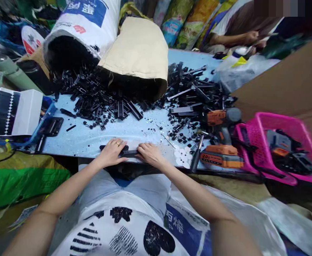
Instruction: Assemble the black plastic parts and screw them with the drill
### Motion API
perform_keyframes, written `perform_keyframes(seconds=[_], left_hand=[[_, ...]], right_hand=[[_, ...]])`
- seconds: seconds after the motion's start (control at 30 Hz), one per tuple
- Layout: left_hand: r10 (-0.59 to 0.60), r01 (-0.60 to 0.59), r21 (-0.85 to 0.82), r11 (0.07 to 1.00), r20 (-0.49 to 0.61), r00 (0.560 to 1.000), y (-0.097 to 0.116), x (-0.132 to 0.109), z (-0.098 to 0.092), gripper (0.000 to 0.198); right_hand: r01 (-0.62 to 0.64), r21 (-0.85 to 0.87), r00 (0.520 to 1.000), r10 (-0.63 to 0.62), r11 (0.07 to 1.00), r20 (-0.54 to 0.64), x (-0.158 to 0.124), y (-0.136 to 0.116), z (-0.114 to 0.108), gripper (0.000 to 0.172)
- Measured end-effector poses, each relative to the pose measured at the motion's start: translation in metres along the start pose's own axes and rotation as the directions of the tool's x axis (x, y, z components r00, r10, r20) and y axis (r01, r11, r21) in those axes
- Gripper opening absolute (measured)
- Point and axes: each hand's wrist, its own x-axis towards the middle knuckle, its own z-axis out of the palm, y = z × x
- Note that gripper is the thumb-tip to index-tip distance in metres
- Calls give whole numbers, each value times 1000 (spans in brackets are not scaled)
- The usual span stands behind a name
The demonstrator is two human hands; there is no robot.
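A long, narrow black plastic part (130,153) lies low at the front edge of the table. My left hand (111,153) is closed over its left portion, with a ring on one finger and a rounded black end poking out past the knuckles. On the right end, the fingers of my right hand (150,153) are bent down and grip it. The fingertips of both hands are partly hidden. Just right of my right hand is a group of white discs (182,156), with a thin metal rod (168,140) nearby.
Heaps of black parts (92,96) spill from a white sack (92,32) and a beige sack (142,46). At right are a hammer (197,153), an orange cordless drill (221,142) and a pink basket (259,142). A blue tray (36,131) stands left. Another person's hands (254,39) are far right.
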Motion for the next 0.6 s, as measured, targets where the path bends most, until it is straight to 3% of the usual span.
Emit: perform_keyframes(seconds=[0.13,0.3,0.43,0.53,0.6], left_hand=[[-50,39,-93,995,-116,992,-1,8,13,50],[0,-35,-139,990,-244,970,-5,9,19,51],[-63,40,-134,990,-176,982,2,12,18,53],[-72,68,-121,990,-23,997,6,22,12,58],[-86,88,-111,990,24,996,-3,36,7,55]], right_hand=[[14,-89,999,-17,996,-30,-12,-2,-27,28],[102,-169,993,-110,980,-35,-14,7,-51,29],[99,-135,993,-107,986,-51,-7,19,-44,31],[49,-66,995,-54,997,-81,-10,30,-22,35],[45,-16,993,-47,999,-111,-18,41,-3,38]])
